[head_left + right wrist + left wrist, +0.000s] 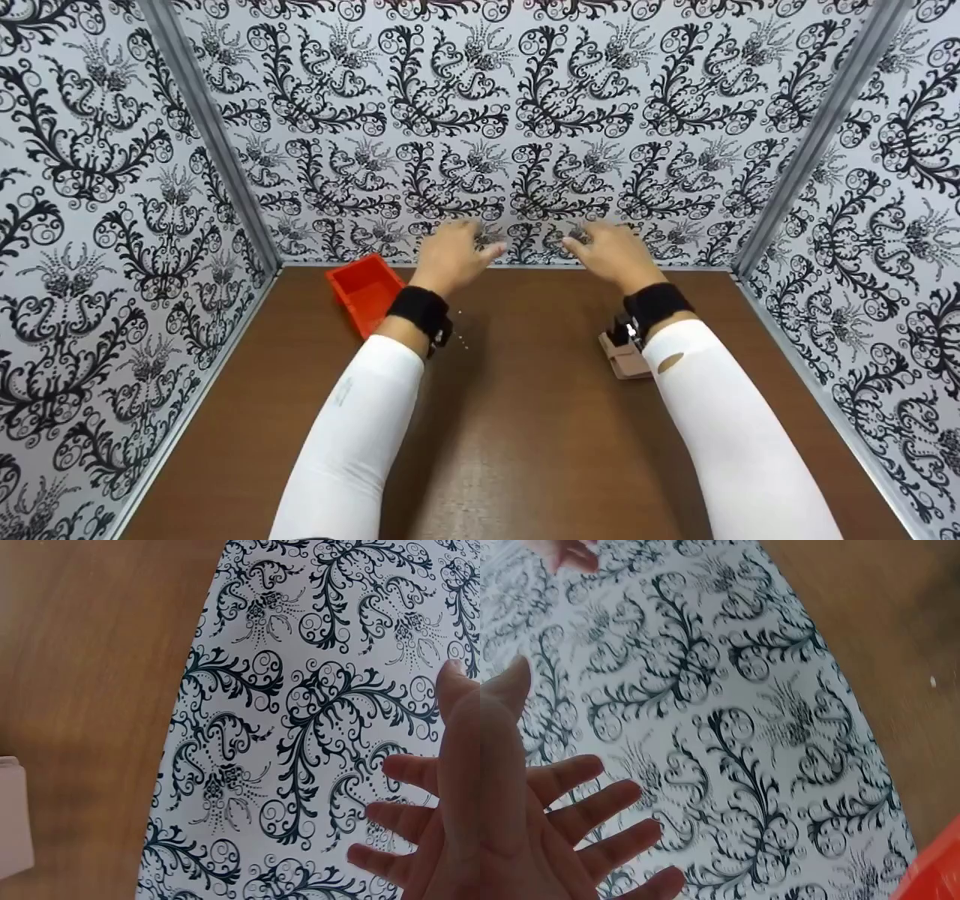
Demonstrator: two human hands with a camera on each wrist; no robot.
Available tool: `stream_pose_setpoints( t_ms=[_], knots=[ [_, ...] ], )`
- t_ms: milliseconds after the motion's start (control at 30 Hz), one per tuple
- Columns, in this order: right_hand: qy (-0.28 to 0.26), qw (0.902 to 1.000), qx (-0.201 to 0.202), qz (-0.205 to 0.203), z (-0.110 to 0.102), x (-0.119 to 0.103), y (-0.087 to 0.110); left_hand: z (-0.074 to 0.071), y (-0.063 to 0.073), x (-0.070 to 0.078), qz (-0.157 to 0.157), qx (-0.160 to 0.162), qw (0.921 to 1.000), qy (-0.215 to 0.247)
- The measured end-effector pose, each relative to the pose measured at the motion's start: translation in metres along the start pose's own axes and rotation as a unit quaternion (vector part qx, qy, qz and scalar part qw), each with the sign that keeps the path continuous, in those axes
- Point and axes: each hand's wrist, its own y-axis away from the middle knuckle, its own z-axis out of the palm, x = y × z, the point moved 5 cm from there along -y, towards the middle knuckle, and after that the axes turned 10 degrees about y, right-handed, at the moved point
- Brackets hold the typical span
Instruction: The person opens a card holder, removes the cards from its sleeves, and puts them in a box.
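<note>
Both hands reach forward over the far part of the table, apart from each other and holding nothing. My left hand (450,259) has its thumb pointing inward; in the left wrist view its fingers are spread and straight. Below and left of it sits a red plastic bin (343,294), partly covered by the wrist. My right hand (615,255) mirrors it, and the right wrist view shows its fingers (409,821) extended and separate. A flat beige object (624,365) lies beneath the right wrist, half hidden by the black wristband.
The brown tabletop (525,420) is bordered by walls with black scroll patterns (465,97) at the back and both sides. Grey metal posts (214,135) stand in the corners. A few tiny white bits (460,341) lie by the left wrist.
</note>
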Motion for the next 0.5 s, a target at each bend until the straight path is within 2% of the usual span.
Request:
stream_pose_setpoints(
  t_ms=[67,333,500],
  knots=[
    [0.0,1.0,-0.008,0.005,0.008,0.005,0.005,0.009,0.004,0.005,0.007,-0.008,0.9999,0.011],
    [0.004,0.9989,-0.042,0.02,0.034,0.022,0.03,0.054,0.019,0.029,0.047,-0.028,0.9985,0.007],
    [0.005,0.9964,-0.075,0.04,0.049,0.04,0.047,0.082,0.028,0.043,0.058,-0.058,0.9962,0.027]
  ],
)
